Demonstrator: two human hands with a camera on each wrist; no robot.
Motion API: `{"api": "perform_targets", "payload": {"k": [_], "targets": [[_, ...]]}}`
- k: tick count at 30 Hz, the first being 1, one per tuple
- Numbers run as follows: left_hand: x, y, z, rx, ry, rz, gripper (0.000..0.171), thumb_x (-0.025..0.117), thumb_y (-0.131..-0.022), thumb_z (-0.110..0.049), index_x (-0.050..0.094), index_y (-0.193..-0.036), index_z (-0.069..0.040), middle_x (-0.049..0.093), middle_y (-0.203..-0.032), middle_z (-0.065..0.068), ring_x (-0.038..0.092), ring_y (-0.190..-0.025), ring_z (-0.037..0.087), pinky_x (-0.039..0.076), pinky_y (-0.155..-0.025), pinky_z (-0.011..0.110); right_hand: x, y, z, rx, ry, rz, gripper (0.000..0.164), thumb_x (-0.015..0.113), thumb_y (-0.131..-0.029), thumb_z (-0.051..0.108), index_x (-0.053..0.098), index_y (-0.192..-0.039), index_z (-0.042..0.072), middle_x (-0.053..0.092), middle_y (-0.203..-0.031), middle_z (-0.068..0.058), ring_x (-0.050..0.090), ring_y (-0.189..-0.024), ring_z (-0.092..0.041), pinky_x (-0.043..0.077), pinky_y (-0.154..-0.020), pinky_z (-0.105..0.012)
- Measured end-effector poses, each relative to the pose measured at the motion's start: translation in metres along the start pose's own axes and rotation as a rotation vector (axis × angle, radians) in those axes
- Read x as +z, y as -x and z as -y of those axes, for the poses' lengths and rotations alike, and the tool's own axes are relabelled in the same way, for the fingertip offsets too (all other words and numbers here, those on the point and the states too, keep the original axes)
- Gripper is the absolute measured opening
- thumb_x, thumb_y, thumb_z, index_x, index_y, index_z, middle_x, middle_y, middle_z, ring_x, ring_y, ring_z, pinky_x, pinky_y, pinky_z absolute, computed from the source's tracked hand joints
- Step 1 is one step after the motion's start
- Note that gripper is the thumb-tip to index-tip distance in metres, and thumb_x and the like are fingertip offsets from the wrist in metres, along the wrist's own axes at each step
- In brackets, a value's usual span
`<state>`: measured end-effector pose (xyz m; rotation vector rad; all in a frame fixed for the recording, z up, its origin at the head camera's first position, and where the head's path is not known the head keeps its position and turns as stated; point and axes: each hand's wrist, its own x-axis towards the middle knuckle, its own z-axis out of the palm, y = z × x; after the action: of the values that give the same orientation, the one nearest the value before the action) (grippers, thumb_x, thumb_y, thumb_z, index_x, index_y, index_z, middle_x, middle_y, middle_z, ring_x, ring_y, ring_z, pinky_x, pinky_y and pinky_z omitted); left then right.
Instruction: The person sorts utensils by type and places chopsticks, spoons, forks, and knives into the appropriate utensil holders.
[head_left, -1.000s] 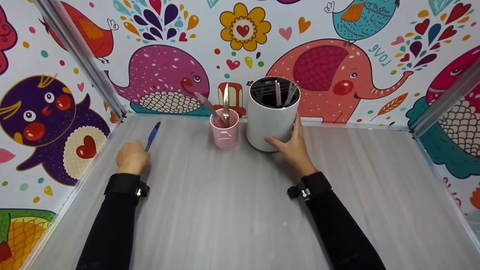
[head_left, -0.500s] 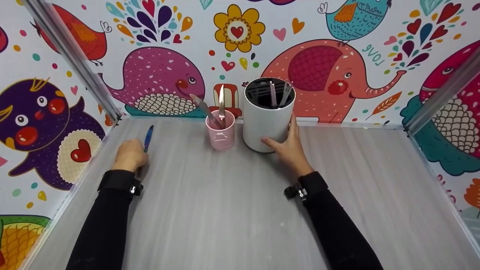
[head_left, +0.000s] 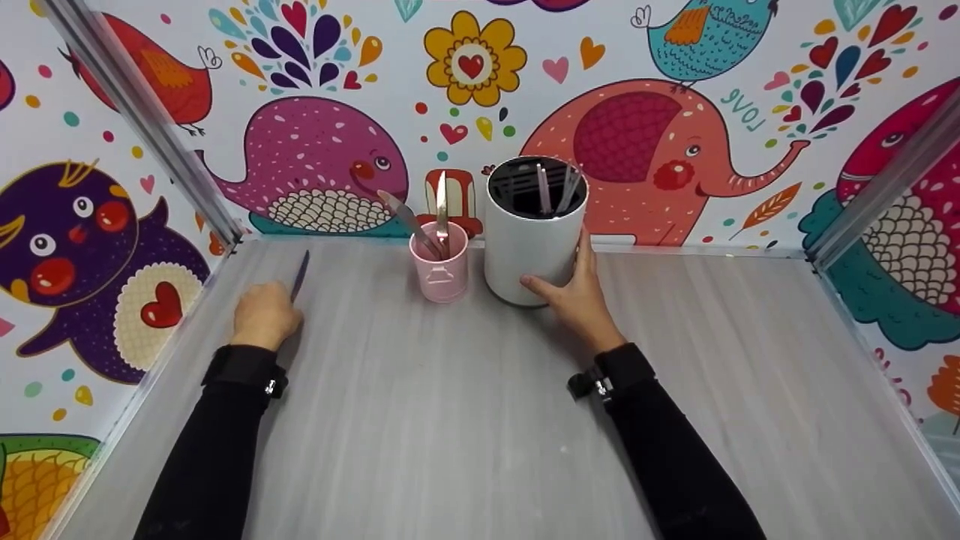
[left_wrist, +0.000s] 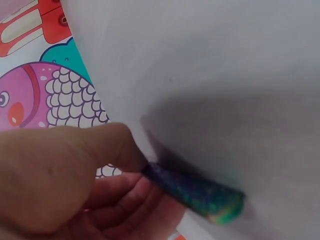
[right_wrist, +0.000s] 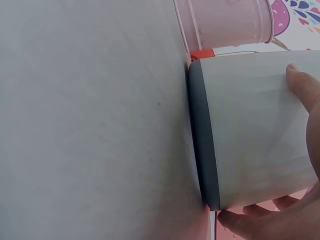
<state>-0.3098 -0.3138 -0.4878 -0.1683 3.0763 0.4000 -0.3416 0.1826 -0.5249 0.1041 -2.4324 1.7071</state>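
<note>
My left hand point(head_left: 266, 315) pinches a dark blue knife point(head_left: 300, 276) between thumb and fingers, low over the left side of the table. In the left wrist view a shiny blue-green end of the knife point(left_wrist: 200, 195) sticks out from under the thumb. My right hand point(head_left: 581, 304) grips the right side of a white cylindrical knife holder point(head_left: 529, 251), thumb in front and fingers around the far side. The holder stands upright on the table, its black slotted inside holding a few thin pieces. Beside it, a pink cup point(head_left: 440, 283) holds two silver knives point(head_left: 442, 206).
A grey wood-grain table point(head_left: 420, 420) extends in front of both arms. Patterned panels with cartoon animals point(head_left: 330, 157) close off the back and both sides, with metal corner posts point(head_left: 142, 120) where they meet.
The view has shifted a little. My left hand has stayed near the same spot, while the blue knife in it has turned and looks thinner and darker. The right hand keeps its grip.
</note>
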Motion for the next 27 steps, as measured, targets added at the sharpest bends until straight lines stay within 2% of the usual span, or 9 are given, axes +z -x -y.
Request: {"api": "perform_targets", "payload": {"k": [3, 7, 13, 17, 21, 24, 27], "targets": [[0.002, 0.003, -0.004, -0.009, 0.02, -0.001, 0.025, 0.069, -0.091, -0.011, 0.07, -0.09, 0.015, 0.072, -0.106, 0.044, 0.071, -0.095, 0.058, 0.056, -0.083, 0.068, 0.0, 0.0, -0.002, 0.002, 0.0, 0.007, 0.139, 0.098, -0.084, 0.043, -0.002, -0.179, 0.024, 0.015, -0.184, -0.013, 0.02, -0.17, -0.026, 0.019, -0.14, -0.053], [0.006, 0.009, -0.018, -0.015, 0.104, -0.038, 0.025, 0.068, -0.091, -0.017, 0.065, -0.079, 0.004, 0.073, -0.103, 0.039, 0.069, -0.091, 0.051, 0.056, -0.084, 0.064, -0.001, -0.001, -0.002, -0.008, -0.01, 0.007, 0.14, 0.099, -0.083, 0.042, -0.001, -0.179, 0.02, 0.015, -0.184, -0.014, 0.019, -0.171, -0.026, 0.018, -0.14, -0.053], [0.007, 0.017, -0.044, -0.028, 0.25, -0.112, 0.024, 0.068, -0.096, -0.024, 0.066, -0.087, -0.002, 0.073, -0.096, 0.025, 0.067, -0.088, 0.04, 0.054, -0.075, 0.047, -0.003, -0.001, -0.001, 0.0, 0.005, 0.015, 0.141, 0.099, -0.082, 0.045, -0.002, -0.179, 0.022, 0.014, -0.184, -0.014, 0.019, -0.171, -0.028, 0.019, -0.14, -0.053], [0.008, 0.019, -0.059, -0.025, 0.354, -0.227, 0.021, 0.066, -0.098, -0.022, 0.069, -0.095, -0.001, 0.073, -0.093, 0.018, 0.066, -0.087, 0.035, 0.049, -0.074, 0.04, -0.003, 0.0, 0.0, 0.007, 0.005, 0.026, 0.14, 0.098, -0.083, 0.045, -0.003, -0.179, 0.027, 0.015, -0.183, -0.014, 0.022, -0.17, -0.03, 0.02, -0.14, -0.055], [0.008, 0.021, -0.075, -0.018, 0.451, -0.347, 0.022, 0.065, -0.099, -0.02, 0.071, -0.103, 0.001, 0.077, -0.099, 0.02, 0.071, -0.093, 0.038, 0.055, -0.082, 0.046, -0.006, 0.001, 0.003, 0.006, 0.023, 0.033, 0.139, 0.097, -0.084, 0.048, -0.003, -0.179, 0.029, 0.017, -0.182, -0.014, 0.024, -0.169, -0.032, 0.022, -0.139, -0.056], [0.009, 0.022, -0.087, 0.0, 0.511, -0.412, 0.023, 0.065, -0.099, -0.017, 0.073, -0.107, 0.003, 0.079, -0.101, 0.021, 0.075, -0.094, 0.038, 0.058, -0.086, 0.049, -0.01, 0.001, 0.007, 0.015, 0.044, 0.034, 0.136, 0.097, -0.084, 0.049, 0.003, -0.179, 0.024, 0.02, -0.179, -0.017, 0.029, -0.167, -0.036, 0.027, -0.137, -0.057], [0.011, 0.025, -0.097, 0.029, 0.564, -0.451, 0.021, 0.067, -0.098, -0.015, 0.075, -0.107, 0.002, 0.08, -0.099, 0.02, 0.076, -0.09, 0.034, 0.059, -0.083, 0.045, -0.014, 0.002, 0.015, 0.012, 0.038, 0.003, 0.128, 0.097, -0.084, 0.047, 0.013, -0.177, 0.019, 0.029, -0.172, -0.019, 0.039, -0.16, -0.039, 0.035, -0.134, -0.057]]}}
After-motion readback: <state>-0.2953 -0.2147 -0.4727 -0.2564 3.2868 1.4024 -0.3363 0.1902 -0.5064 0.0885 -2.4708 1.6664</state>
